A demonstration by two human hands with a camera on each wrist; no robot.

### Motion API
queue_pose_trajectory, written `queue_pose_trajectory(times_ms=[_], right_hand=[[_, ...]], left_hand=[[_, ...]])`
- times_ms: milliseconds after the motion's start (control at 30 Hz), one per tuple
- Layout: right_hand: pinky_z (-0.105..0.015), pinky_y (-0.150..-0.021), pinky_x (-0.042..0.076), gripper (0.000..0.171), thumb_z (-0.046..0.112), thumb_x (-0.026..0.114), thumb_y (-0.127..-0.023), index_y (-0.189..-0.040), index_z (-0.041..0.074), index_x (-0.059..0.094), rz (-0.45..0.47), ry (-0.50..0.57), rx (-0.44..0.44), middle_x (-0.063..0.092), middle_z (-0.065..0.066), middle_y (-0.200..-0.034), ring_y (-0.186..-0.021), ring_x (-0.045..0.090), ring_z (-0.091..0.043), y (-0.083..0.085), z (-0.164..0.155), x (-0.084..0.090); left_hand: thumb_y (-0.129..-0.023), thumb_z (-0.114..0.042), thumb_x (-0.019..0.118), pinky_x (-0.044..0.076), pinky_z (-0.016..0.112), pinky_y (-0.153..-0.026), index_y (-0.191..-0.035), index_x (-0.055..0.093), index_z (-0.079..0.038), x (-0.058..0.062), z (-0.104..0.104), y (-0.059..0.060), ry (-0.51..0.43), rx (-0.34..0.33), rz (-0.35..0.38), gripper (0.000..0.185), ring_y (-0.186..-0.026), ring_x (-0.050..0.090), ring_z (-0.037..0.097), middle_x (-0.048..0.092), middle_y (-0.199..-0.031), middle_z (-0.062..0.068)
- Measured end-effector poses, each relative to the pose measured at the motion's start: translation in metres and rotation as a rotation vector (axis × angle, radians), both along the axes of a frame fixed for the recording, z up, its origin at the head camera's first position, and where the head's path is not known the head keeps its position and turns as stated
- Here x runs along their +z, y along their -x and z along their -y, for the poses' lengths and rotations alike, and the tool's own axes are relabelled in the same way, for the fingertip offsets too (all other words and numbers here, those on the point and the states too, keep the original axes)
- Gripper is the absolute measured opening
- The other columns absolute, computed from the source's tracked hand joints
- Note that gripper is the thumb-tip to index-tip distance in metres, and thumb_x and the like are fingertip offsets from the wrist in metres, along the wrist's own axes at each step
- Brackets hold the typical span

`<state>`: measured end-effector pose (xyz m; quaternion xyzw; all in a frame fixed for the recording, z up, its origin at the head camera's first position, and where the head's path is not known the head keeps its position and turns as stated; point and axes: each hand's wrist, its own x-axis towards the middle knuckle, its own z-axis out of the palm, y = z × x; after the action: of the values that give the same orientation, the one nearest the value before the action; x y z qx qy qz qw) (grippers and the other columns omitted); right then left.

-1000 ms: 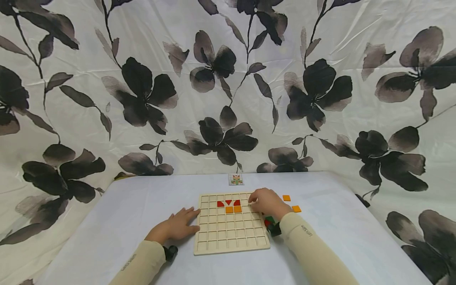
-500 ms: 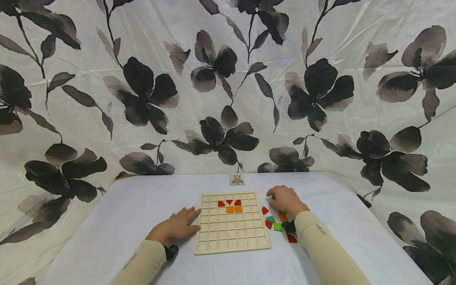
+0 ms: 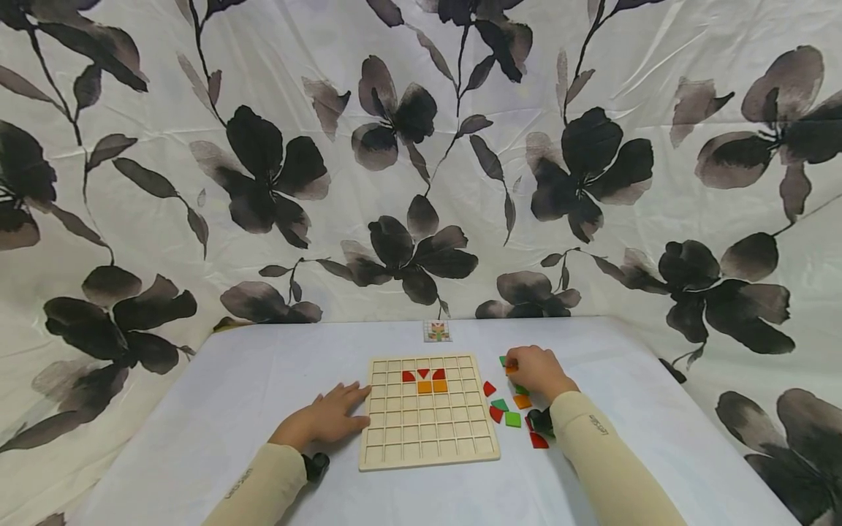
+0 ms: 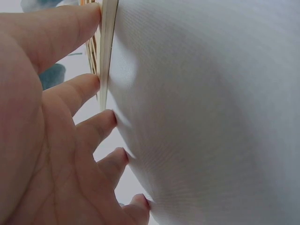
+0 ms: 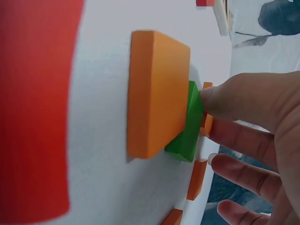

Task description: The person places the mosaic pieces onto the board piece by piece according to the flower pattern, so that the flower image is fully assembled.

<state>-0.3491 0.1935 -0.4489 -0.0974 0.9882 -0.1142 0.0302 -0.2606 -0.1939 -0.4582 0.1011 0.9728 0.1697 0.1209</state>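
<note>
A pale wooden grid board (image 3: 427,431) lies on the table. Near its far side it bears red tiles (image 3: 408,376) in one row and two orange tiles (image 3: 431,386) below them. My left hand (image 3: 329,415) lies with fingers spread against the board's left edge; in the left wrist view the thumb and a finger meet the board's side. To the right of the board, my right hand (image 3: 536,369) is at the loose pieces. Its thumb and forefinger pinch an orange tile (image 5: 206,125), partly hidden by the thumb. A green tile (image 5: 186,133) is close to the thumb tip.
Loose pieces lie right of the board: red (image 3: 489,389), green (image 3: 513,419) and orange (image 3: 522,402) among them. The right wrist and hand hide some. A small patterned card (image 3: 437,332) lies at the table's far edge, before a flowered cloth backdrop (image 3: 395,183).
My right hand has left the board's upper right corner for the loose pieces, then shifted slightly further right to an orange tile. The left hand and the tiles on the board look unchanged.
</note>
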Motion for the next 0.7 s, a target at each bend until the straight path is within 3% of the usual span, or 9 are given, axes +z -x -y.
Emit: queue_pose_trajectory(times_ms=[167, 367, 700], right_hand=[[-0.047, -0.089, 0.044, 0.017, 0.021, 0.074, -0.083, -0.099, 0.016, 0.071, 0.002, -0.015, 0.000, 0.068, 0.001, -0.089, -0.082, 0.054, -0.020, -0.001, 0.002, 0.004], [-0.046, -0.093, 0.043, 0.027, 0.026, 0.076, -0.082, -0.105, 0.013, 0.073, -0.006, -0.007, 0.011, 0.071, 0.000, -0.098, -0.089, 0.056, -0.021, -0.004, 0.013, 0.007], [-0.045, -0.087, 0.044, 0.025, 0.025, 0.076, -0.078, -0.103, 0.023, 0.073, -0.045, 0.056, 0.153, 0.068, 0.006, -0.096, -0.093, 0.059, -0.017, -0.012, 0.039, 0.012]], left_hand=[[-0.092, -0.042, 0.061, 0.015, 0.071, -0.112, -0.148, 0.041, -0.013, 0.002, -0.001, 0.000, -0.006, -0.006, 0.004, 0.066, -0.145, 0.022, 0.045, 0.034, -0.155, 0.017], [-0.092, -0.044, 0.060, 0.016, 0.070, -0.112, -0.148, 0.041, -0.013, 0.002, 0.001, -0.002, 0.007, -0.001, 0.003, 0.066, -0.145, 0.022, 0.045, 0.033, -0.156, 0.017], [-0.092, -0.045, 0.059, 0.015, 0.070, -0.112, -0.149, 0.040, -0.014, 0.000, 0.002, 0.000, -0.006, -0.008, 0.008, 0.067, -0.146, 0.021, 0.044, 0.033, -0.156, 0.016]])
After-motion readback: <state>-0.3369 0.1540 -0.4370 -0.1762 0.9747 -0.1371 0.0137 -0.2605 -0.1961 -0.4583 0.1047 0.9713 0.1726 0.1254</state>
